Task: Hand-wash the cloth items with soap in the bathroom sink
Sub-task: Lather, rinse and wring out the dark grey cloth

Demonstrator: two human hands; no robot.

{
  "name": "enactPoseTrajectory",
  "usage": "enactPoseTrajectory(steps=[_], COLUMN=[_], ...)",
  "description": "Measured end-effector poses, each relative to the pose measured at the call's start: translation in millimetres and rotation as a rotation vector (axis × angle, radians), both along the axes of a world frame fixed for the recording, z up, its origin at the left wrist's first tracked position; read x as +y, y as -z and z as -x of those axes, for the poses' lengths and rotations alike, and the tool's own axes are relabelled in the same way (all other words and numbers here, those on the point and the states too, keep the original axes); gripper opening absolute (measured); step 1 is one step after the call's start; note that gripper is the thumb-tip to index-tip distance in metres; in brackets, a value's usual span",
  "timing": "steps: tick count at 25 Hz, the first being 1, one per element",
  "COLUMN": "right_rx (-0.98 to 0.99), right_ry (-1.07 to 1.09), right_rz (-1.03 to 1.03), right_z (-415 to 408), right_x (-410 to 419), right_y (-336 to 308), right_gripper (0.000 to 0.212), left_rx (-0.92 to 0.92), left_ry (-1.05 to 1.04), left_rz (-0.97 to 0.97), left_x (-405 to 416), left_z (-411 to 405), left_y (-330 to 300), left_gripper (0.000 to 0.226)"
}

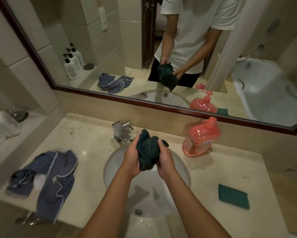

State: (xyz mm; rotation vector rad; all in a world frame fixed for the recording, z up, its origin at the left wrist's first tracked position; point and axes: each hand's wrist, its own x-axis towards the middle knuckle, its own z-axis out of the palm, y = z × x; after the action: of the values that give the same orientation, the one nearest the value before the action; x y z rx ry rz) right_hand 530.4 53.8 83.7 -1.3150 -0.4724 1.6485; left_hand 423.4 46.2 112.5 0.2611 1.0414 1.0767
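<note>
Your left hand and right hand gripped the dark green cloth (bunched, crumpled) between them, fingers curled round it, above the sink.

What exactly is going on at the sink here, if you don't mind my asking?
A person is holding a bunched dark green cloth in both hands, left hand and right hand, above the sink. A blue garment lies on the counter to the left; a folded green cloth and a pink soap bottle sit to the right.
</note>
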Motion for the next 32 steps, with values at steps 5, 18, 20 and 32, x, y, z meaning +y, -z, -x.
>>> enactPoseTrajectory(steps=[5, 18, 20, 32], right_rx=[-0.144, -0.435, -0.565, -0.545], right_ry=[0.150, 0.241, 0.227, 0.197], right_rz=[-0.002, 0.054, 0.072, 0.099], right_z=[29.2, 122.7, 137.3, 136.9], right_x=[2.5, 2.2, 6.6, 11.6], right_y=[11.3, 11.6, 18.3, 37.2], right_gripper=[0.027, 0.043, 0.047, 0.046], left_rx=[0.494, 0.439, 0.445, 0.323], left_ry=[0.062, 0.062, 0.102, 0.115], left_rz=[-0.079, 0.039, 0.022, 0.109], left_x=[5.6, 32.0, 32.3, 36.5], left_z=[51.2, 92.3, 92.5, 105.1], left_y=[24.8, 63.3, 69.2, 88.8], left_gripper=[0.043, 0.057, 0.049, 0.045])
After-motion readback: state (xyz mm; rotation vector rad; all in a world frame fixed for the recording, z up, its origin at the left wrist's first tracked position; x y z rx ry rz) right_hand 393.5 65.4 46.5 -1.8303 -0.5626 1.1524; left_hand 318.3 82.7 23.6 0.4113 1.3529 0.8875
